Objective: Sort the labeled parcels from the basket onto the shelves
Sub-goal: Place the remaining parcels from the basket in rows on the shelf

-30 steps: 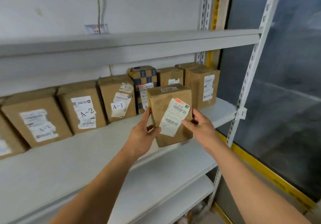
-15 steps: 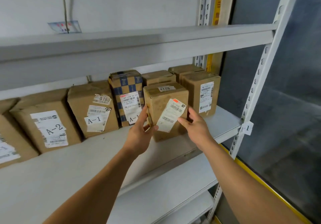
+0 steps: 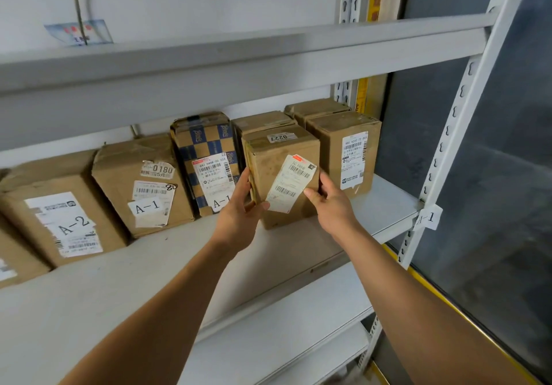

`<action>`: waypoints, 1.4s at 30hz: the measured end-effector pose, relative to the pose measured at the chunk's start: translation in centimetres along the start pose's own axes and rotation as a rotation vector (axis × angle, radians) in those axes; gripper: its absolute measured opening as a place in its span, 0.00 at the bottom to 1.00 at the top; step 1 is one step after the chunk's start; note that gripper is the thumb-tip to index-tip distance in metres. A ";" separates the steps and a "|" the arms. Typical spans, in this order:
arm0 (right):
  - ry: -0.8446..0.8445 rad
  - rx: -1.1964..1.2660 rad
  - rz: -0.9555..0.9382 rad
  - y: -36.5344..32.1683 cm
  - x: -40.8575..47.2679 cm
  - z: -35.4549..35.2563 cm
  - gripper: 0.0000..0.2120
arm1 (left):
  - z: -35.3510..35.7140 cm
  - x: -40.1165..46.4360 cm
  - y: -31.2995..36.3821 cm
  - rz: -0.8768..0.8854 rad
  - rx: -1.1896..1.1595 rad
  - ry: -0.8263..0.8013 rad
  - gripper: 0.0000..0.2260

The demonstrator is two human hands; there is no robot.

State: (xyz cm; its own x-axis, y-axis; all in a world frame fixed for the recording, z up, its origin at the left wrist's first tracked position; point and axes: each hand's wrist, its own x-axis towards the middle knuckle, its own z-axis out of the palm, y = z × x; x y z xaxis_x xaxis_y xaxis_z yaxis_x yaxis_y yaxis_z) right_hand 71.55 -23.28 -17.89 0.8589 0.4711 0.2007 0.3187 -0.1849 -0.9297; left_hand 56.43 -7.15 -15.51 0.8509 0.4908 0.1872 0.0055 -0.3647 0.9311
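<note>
— Which step is in hand?

— The placing step, it seems. The person holds a brown parcel [image 3: 280, 175] upright between both hands over the middle shelf [image 3: 385, 205]. The left hand [image 3: 239, 214] grips its left edge, thumb on the front face; the right hand [image 3: 331, 202] grips the right side, thumb on the white shipping label [image 3: 291, 183].

— Where does it stand?

— In the row's gap, between the blue-checked parcel [image 3: 206, 157] and the brown parcel at the right end [image 3: 346, 151], in front of another box [image 3: 263, 120]. Its base looks to be on the shelf or just above; that cannot be told.

— And next?

— Probably settle it level, push it back in line, then let go. The A-1 tag [image 3: 427, 219] on the post suggests the right bay.

— How does it look?

— Scuffed, taped cardboard, the label set askew, a small "0227" sticker on top.
</note>
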 end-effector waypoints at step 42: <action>0.417 -0.146 0.956 18.3 -69.3 -14.9 0.22 | 29.7 -46.3 -7.9 -0.116 0.366 -1.032 0.17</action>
State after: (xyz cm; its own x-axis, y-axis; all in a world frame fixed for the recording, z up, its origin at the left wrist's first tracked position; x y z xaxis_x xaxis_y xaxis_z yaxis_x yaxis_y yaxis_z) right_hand 23.85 -72.17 -44.24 0.8395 -0.2544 -0.4801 -0.5426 -0.4383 -0.7166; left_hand 32.54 -50.49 -40.88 0.8641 -0.2981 -0.4056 0.1239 -0.6551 0.7453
